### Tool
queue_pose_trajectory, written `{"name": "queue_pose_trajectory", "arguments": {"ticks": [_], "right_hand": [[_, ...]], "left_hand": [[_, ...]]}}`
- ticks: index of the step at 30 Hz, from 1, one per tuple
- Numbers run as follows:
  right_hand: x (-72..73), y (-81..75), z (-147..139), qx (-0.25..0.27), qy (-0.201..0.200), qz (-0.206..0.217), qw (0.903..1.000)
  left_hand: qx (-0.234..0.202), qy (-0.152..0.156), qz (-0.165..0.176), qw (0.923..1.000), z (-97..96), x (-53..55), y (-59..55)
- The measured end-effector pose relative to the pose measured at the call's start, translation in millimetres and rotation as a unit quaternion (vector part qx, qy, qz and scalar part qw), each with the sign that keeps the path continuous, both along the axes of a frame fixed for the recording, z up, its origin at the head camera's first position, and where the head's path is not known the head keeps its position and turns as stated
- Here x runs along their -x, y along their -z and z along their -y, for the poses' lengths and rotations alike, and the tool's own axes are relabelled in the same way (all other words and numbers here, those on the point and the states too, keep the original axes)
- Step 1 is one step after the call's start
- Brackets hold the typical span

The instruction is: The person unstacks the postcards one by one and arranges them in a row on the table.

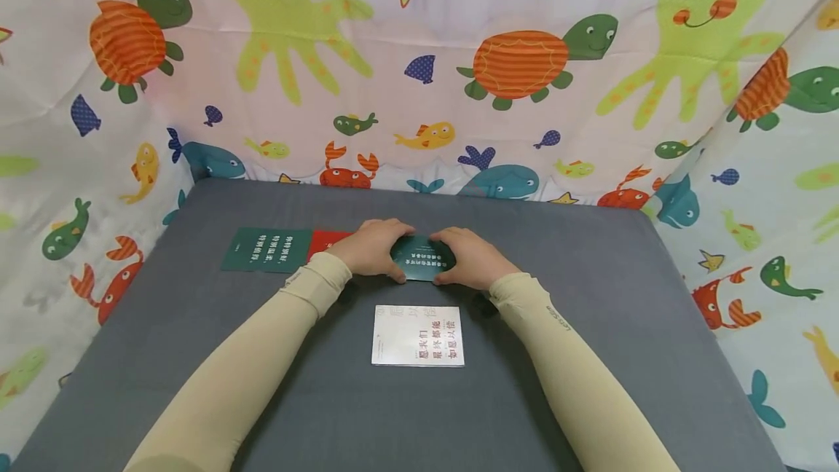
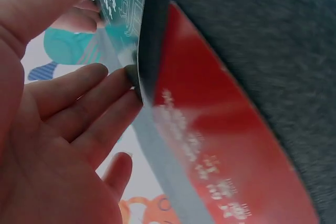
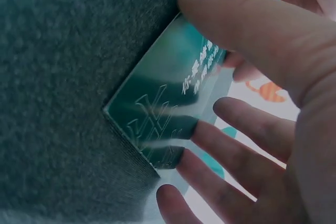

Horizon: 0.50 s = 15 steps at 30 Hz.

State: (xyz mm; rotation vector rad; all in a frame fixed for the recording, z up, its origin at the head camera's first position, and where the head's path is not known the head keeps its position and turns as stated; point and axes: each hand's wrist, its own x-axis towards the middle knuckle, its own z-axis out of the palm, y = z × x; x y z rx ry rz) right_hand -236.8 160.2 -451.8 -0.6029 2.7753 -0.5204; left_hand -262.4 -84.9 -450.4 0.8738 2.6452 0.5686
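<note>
Both hands are at a dark green card (image 1: 419, 259) with white lettering, at the middle of the table. My left hand (image 1: 372, 246) holds its left side, thumb at the near edge and fingers at the far edge. From the other side my right hand (image 1: 477, 257) holds it in the same manner. In the right wrist view the thumb (image 3: 226, 17) lies along one long edge of the card (image 3: 157, 114), and fingertips meet the opposite edge. Beside the left hand lies a red card (image 2: 210, 129), partly hidden by that hand in the head view.
Another green card (image 1: 267, 250) lies flat at the left, bordering the red card. Nearer the front, a white booklet or stack of cards (image 1: 417, 336) with red lettering rests on the grey tabletop (image 1: 590, 312). A curtain with sea animals (image 1: 419, 42) stands behind.
</note>
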Motion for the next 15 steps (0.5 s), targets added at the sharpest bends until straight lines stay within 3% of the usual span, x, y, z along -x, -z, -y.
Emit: {"name": "queue_pose_trajectory", "arguments": {"ticks": [15], "right_hand": [[10.4,6.2,-0.6,0.032,0.015,0.034,0.9988]], "left_hand": [[-0.024,-0.032,0.020,0.9990,8.1,0.7,8.6]]}}
